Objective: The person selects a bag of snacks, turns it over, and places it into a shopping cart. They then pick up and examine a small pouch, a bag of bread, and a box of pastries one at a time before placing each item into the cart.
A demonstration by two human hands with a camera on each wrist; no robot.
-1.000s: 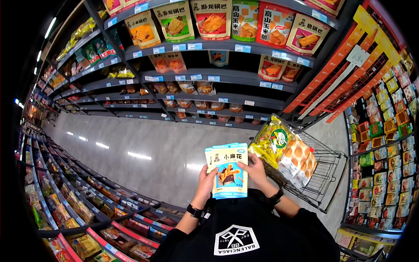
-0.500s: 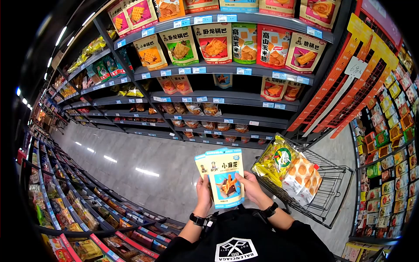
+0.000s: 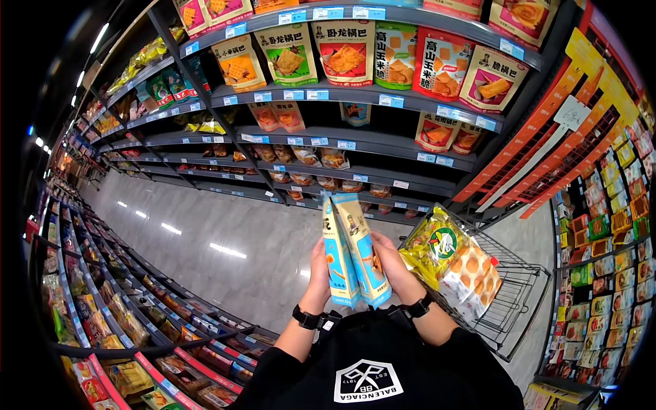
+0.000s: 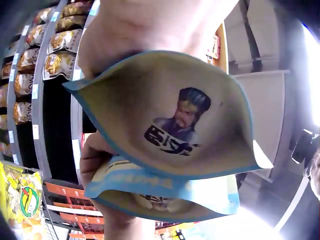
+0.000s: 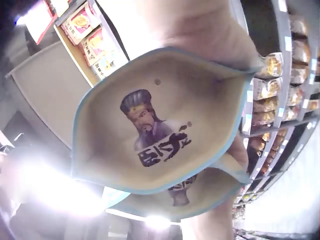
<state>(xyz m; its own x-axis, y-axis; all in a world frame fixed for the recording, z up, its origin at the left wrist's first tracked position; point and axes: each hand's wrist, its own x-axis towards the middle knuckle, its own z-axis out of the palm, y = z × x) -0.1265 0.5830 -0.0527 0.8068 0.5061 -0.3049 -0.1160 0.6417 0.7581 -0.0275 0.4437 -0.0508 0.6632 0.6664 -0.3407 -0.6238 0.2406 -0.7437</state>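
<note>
Two cream and blue snack pouches are held upright side by side in front of the chest. The left hand (image 3: 318, 273) grips the left pouch (image 3: 336, 256) by its outer side, and the right hand (image 3: 396, 270) grips the right pouch (image 3: 365, 253) likewise. Their faces are angled, tops close together. In the left wrist view the bottom of the near pouch (image 4: 175, 115) shows a printed bearded figure, with the left hand (image 4: 150, 30) against its edge. The right wrist view shows a similar pouch bottom (image 5: 160, 120) beside the right hand (image 5: 200, 35); the second pouch lies behind.
A wire shopping cart (image 3: 523, 273) on the right holds a yellow bag (image 3: 430, 246) and a patterned white package (image 3: 471, 283). Shelves of snack pouches (image 3: 342, 58) stand ahead, with more shelving (image 3: 123, 314) at the left and packets on the right. Grey floor (image 3: 184, 219) lies between.
The two pouches, earlier overlapped with their fronts facing up toward the head, are now turned and parted, one in each hand. The hands have moved slightly around their outer sides.
</note>
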